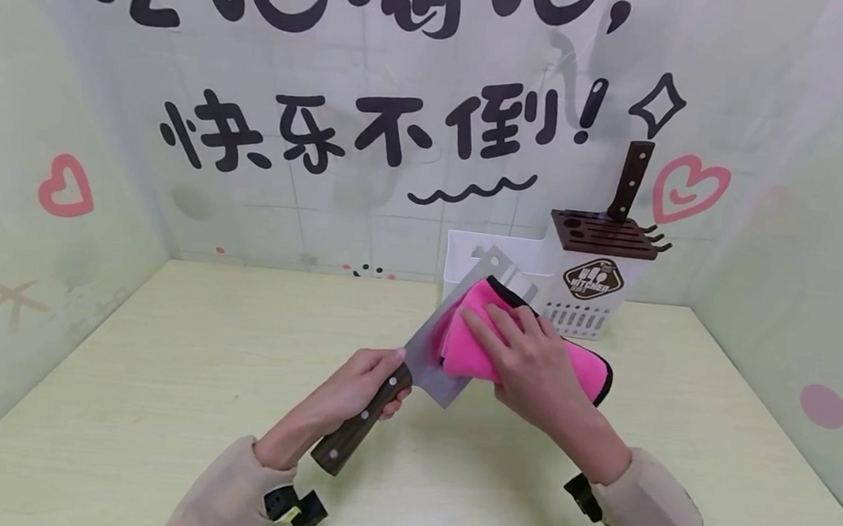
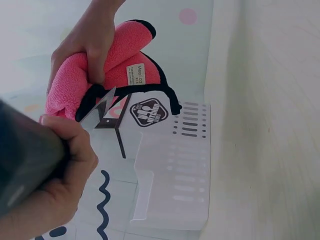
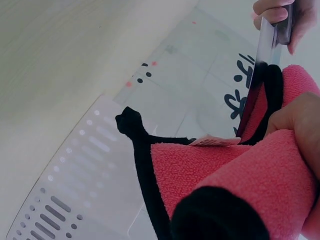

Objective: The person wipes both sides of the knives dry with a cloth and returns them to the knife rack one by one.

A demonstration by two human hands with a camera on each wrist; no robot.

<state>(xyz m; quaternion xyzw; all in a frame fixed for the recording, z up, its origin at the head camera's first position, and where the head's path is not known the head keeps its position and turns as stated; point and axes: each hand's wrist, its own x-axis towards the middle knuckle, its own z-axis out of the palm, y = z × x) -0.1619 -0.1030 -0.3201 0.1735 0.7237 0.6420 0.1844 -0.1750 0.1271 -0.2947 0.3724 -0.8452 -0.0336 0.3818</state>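
Note:
My left hand (image 1: 361, 385) grips the dark wooden handle (image 1: 346, 440) of a cleaver, whose wide steel blade (image 1: 428, 355) slants up and to the right above the table. Folded over the far part of the blade is a pink towel (image 1: 477, 351) with black edging. My right hand (image 1: 533, 360) holds this towel against the blade, fingers spread across its front face. In the left wrist view, the right thumb presses into the towel (image 2: 65, 90) from the other side, near a white label (image 2: 136, 74). The blade's edge (image 3: 257, 65) enters the towel's fold in the right wrist view.
A white perforated holder (image 1: 574, 320) stands at the back of the pale wooden table (image 1: 178, 375), right of the middle. Dark brown utensils, including a slotted turner (image 1: 604, 236), stick up from it. Printed walls (image 1: 349, 232) enclose the table at the back and sides.

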